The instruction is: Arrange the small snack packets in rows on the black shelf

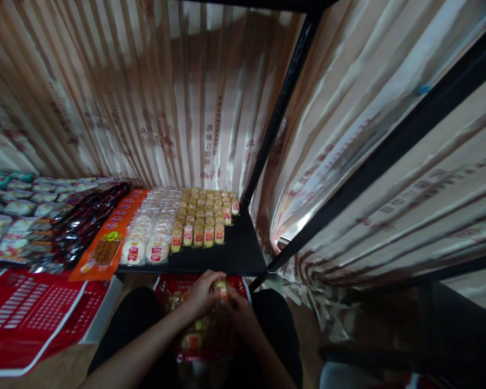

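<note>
Above a red basket (243, 283) between the knees, both hands hold one small yellow packaged snack (222, 290) with a red and white label. My left hand (202, 294) closes on it from the left, and my right hand (238, 310) grips its right side. Several like yellow packs (192, 340) lie in the basket below, partly hidden by the arms. In front, rows of the same yellow packs (198, 235) stand upright on the black shelf (238, 254), near its right end.
Left of the yellow rows are round white packaged snacks (156, 248), an orange packet (105, 248) overhanging the shelf edge, dark shiny packets (81, 221) and white packets (18, 237). A second red basket (28, 319) is at lower left. Black posts (283, 108) and printed curtains (146, 97) enclose the shelf.
</note>
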The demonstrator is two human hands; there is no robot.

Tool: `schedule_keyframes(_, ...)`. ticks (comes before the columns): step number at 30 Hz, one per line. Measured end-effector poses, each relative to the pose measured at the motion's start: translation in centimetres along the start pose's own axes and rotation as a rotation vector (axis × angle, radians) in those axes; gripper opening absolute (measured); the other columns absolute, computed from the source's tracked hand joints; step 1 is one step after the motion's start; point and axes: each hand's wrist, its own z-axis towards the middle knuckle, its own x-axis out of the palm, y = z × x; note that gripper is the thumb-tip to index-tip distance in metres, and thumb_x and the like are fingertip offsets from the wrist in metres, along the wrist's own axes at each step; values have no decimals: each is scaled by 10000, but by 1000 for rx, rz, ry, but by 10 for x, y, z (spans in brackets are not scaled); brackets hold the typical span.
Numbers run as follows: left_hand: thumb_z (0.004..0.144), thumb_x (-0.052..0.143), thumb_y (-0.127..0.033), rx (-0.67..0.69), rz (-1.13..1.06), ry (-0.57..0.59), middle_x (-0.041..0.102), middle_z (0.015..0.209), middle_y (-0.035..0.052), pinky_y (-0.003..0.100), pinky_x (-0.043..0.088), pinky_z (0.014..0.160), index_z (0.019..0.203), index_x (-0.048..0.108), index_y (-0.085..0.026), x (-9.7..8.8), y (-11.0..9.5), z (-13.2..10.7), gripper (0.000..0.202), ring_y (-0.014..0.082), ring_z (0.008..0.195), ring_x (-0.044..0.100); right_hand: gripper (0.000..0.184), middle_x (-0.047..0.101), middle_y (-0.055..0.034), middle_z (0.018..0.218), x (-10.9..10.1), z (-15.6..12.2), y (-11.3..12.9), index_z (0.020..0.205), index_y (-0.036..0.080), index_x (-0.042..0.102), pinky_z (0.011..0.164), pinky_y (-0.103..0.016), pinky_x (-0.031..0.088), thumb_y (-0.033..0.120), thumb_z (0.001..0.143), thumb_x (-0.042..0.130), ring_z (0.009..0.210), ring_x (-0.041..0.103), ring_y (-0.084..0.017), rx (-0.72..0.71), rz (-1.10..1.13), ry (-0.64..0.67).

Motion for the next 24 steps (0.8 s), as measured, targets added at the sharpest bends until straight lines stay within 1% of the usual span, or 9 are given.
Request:
schedule_keyframes(2,739,485,-140,27,-7,-82,587,995,25,224,452,789,1109,573,-234,2,-13,11,391,126,863,556,338,693,-65,955,-12,6,10,1012,184,640,790,-310,477,368,770,492,871,634,-214,-29,25,-62)
schedule_keyframes(4,765,485,-172,49,-13,-167,578,999,31,226,468,747,1091,569,-223,4,-23,22,340,121,818,558,334,700,-53,928,-22,16,17,1023,204,634,754,-299,486,376,773,493,836,644,-207,-31,-3,-131)
schedule_keyframes(6,787,478,-196,78,-13,-245,556,1024,41,235,478,750,1056,571,-209,6,-32,34,284,124,835,560,342,704,-45,892,-31,29,21,1030,212,631,722,-294,493,389,771,495,801,649,-205,-31,-57,-198)
schedule_keyframes(8,805,463,-204,94,13,-296,531,1060,56,251,482,790,1054,567,-196,9,-40,45,270,136,892,558,349,703,-45,881,-38,45,20,1032,208,635,716,-290,496,385,762,502,795,647,-203,-42,-107,-273)
schedule_keyframes(10,819,443,-205,76,76,-330,509,1096,80,275,474,848,1105,551,-179,11,-46,55,307,157,958,546,352,698,-50,889,-43,61,17,1033,203,642,721,-290,496,370,752,514,797,641,-199,-58,-141,-350)
schedule_keyframes(14,816,418,-183,46,228,-393,507,1137,107,328,387,995,1223,493,-158,18,-55,70,415,204,1101,481,345,680,-62,899,-50,90,11,1018,187,651,737,-302,488,346,742,517,772,622,-186,-70,-191,-470)
schedule_keyframes(16,826,392,-186,41,228,-396,510,1183,111,326,349,1034,1257,464,-151,22,-57,77,438,204,1153,454,350,669,-68,904,-54,103,10,1019,177,647,750,-302,479,347,751,498,775,615,-181,-50,-233,-511)
schedule_keyframes(20,860,339,-225,-29,89,-311,490,1294,124,329,301,1078,1260,459,-113,30,-56,93,432,192,1223,426,397,657,-97,891,-61,130,8,1022,134,637,737,-308,472,385,765,468,783,613,-195,-10,-282,-558)
schedule_keyframes(24,866,343,-253,-113,-81,-277,465,1349,103,336,260,1104,1262,465,-137,38,-51,112,431,177,1267,395,428,660,-100,906,-64,156,5,1081,128,597,740,-316,476,364,751,458,795,619,-198,-36,-197,-583)
